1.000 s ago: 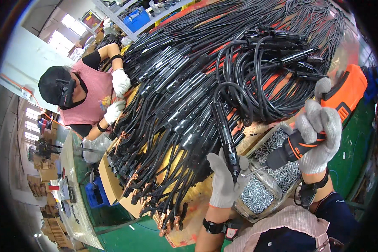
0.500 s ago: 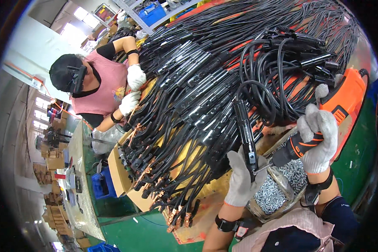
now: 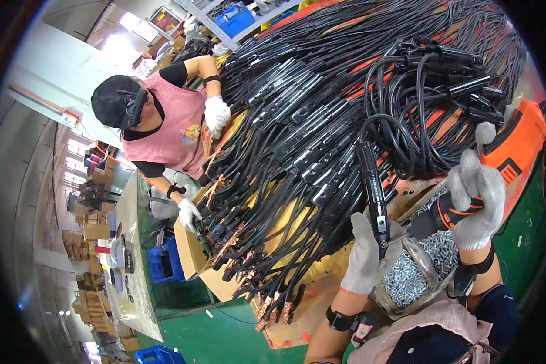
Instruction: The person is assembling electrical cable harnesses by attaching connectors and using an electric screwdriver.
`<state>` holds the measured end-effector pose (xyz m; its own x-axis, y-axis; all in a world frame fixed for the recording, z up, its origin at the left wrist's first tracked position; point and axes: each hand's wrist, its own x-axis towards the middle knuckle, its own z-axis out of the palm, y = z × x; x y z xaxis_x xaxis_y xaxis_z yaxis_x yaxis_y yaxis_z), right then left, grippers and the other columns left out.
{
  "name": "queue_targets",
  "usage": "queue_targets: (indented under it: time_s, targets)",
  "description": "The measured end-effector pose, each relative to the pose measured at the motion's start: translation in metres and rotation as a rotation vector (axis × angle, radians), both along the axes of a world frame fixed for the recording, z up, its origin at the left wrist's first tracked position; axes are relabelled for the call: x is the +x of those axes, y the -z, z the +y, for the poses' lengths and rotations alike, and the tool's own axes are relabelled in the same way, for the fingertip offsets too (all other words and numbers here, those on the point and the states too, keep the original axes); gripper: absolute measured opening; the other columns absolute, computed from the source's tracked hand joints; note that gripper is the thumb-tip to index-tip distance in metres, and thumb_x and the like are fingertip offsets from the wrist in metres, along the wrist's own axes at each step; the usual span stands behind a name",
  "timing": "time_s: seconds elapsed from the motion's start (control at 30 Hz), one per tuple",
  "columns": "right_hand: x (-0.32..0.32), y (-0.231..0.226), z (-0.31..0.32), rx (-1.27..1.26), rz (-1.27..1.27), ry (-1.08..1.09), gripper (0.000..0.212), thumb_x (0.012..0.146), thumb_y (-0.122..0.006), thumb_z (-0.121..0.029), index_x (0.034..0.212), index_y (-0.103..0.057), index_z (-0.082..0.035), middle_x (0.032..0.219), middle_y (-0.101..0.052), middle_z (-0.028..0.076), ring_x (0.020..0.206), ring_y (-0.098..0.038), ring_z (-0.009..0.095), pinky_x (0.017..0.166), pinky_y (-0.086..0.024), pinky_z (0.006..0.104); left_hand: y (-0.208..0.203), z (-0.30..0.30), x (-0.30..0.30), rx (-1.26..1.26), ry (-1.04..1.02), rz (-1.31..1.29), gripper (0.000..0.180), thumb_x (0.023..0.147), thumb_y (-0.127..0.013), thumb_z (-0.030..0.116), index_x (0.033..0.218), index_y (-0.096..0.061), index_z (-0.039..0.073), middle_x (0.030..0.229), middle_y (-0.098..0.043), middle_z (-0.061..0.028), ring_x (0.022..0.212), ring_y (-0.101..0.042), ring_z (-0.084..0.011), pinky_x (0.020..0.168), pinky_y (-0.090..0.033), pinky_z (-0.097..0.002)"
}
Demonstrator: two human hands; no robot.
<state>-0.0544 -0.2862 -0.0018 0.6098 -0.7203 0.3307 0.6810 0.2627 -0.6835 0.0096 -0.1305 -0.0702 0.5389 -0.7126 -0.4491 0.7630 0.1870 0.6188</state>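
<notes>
My left hand (image 3: 365, 258), in a light grey glove, grips the lower end of a black cylindrical cable handle (image 3: 373, 188) between thumb and fingers. A black cable loops from the handle's upper end. My right hand (image 3: 482, 203), gloved likewise, is closed around a power screwdriver (image 3: 428, 224) with a black front and orange stripes. Its thin metal bit reaches the handle's lower end beside my left fingers; the exact contact is too small to make out. Below both hands sits a plastic-lined box (image 3: 432, 290) holding loose silvery screws (image 3: 409, 280) in two sections.
Many black handles (image 3: 312, 145) and cables with copper ends (image 3: 264, 308) cover the table. An orange housing (image 3: 522, 136) stands out past my right hand. Across the left side, a co-worker in a pink top (image 3: 176, 115) handles cables by a cardboard box (image 3: 188, 249). Blue bins (image 3: 164, 261) stand beyond.
The whole view has shifted slightly, moving the scene rightward. The co-worker's hands have parted, one reaching down to the cable ends. My hands keep their hold on handle and screwdriver.
</notes>
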Motion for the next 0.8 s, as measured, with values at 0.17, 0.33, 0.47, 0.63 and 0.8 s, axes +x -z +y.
queue_targets:
  time_s: [0.17,0.33,0.47,0.63,0.8]
  targets:
    - [0.001,0.009,-0.001,0.089,-0.012,-0.002,0.019,0.087,-0.054,-0.016,0.072,-0.048,-0.007,0.072,-0.034,0.003,0.054,-0.035,0.013,0.05,-0.032,0.0245,0.008,-0.001,0.002,-0.04,0.002,-0.006,0.071,0.077,-0.036,0.081,0.103,-0.045,0.014,0.061,-0.047,0.0001,0.039,-0.04,-0.0074,0.034,-0.029,-0.019]
    - [-0.007,0.006,0.008,-0.03,-0.023,-0.089,0.019,0.089,-0.053,-0.017,0.075,-0.05,-0.005,0.071,-0.037,0.003,0.055,-0.039,0.014,0.051,-0.033,0.0249,-0.002,0.009,0.003,-0.036,0.001,0.028,0.062,0.084,-0.042,0.069,0.104,-0.045,0.011,0.069,-0.053,-0.0032,0.044,-0.045,-0.0108,0.038,-0.034,-0.022]
    - [-0.069,0.024,0.001,-0.757,0.483,0.353,0.021,0.091,-0.053,-0.016,0.097,-0.058,0.004,0.073,-0.046,0.002,0.054,-0.042,0.012,0.049,-0.036,0.0253,0.007,-0.007,-0.008,0.285,0.099,-0.958,0.06,0.071,-0.064,-0.003,0.121,-0.032,-0.003,0.087,-0.059,-0.0114,0.081,-0.061,-0.0271,0.075,-0.049,-0.037]
    - [-0.045,0.009,0.01,-0.39,0.111,-0.076,0.051,0.092,-0.056,-0.018,0.135,-0.039,0.004,0.093,-0.054,0.008,0.057,-0.043,0.011,0.053,-0.04,0.0236,0.022,-0.016,-0.011,0.315,-0.333,-1.481,0.044,0.083,-0.065,0.012,0.119,-0.041,0.005,0.079,-0.053,-0.0051,0.061,-0.05,-0.0194,0.056,-0.045,-0.0319]
    - [-0.029,0.01,0.043,-0.436,0.292,0.179,0.058,0.091,-0.053,-0.011,0.142,-0.03,0.002,0.089,-0.05,0.005,0.062,-0.042,0.01,0.055,-0.036,0.0235,-0.01,-0.01,-0.003,0.267,-0.137,-0.054,0.059,0.087,-0.031,0.071,0.092,-0.05,0.015,0.072,-0.051,-0.0007,0.047,-0.042,-0.01,0.04,-0.028,-0.0251]
